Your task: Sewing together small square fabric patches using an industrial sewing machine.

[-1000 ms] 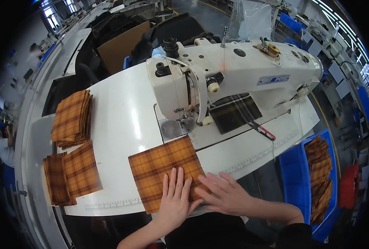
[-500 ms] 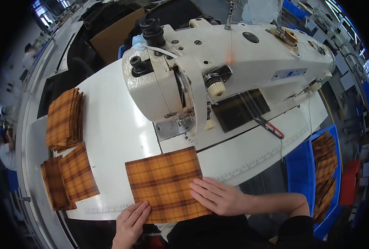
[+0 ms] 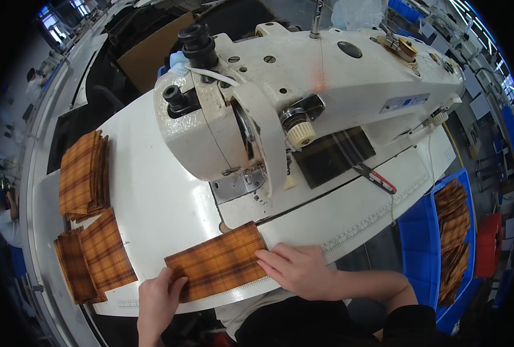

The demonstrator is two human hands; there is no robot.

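Note:
A piece of orange-brown plaid fabric lies folded into a narrow rectangle at the table's front edge, below the needle plate. My left hand pinches its left end, fingers curled. My right hand grips its right end with bent fingers. The white sewing machine stands behind it, with red-handled snips lying at the bed's front. At the left lie a thick stack of plaid pieces and lower piles of more pieces.
A blue bin with plaid pieces sits right of the white table, beside a red container. Dark cloth and cardboard lie behind the machine. A worker is at the far left.
The plaid piece, flat and square earlier, is now folded to about half its depth. My hands have moved from lying on it to gripping its ends, the left one shifted leftward.

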